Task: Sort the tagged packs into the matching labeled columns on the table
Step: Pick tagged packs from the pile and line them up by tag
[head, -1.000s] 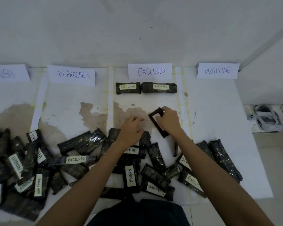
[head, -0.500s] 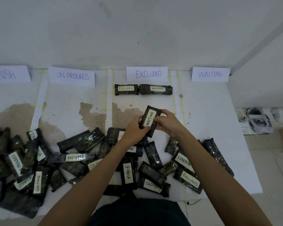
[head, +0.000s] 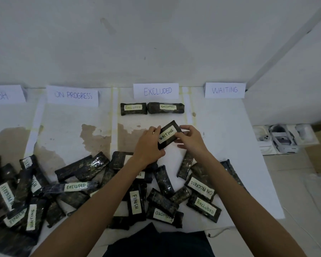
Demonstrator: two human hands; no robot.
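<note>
A dark pack tagged WAITING (head: 168, 134) is held tilted above the table, over the lower part of the EXCLUDED column. My left hand (head: 148, 145) grips its lower left end and my right hand (head: 190, 138) pinches its right edge. Two packs tagged EXCLUDED (head: 133, 108) (head: 166, 107) lie side by side under the EXCLUDED sign (head: 156, 91). The WAITING sign (head: 225, 90) stands at the far right with no pack below it. Signs reading ON PROGRESS (head: 72, 95) and FINISH (head: 6, 94) stand to the left.
A heap of several dark tagged packs (head: 78, 188) covers the near half of the white table (head: 230, 145), left to right. White tape strips divide the columns. A box with a white device (head: 280, 140) sits on the floor beyond the table's right edge.
The pack was turned tag-up and my left hand came up from the heap to take its lower end. Both hands now hold it a little higher.
</note>
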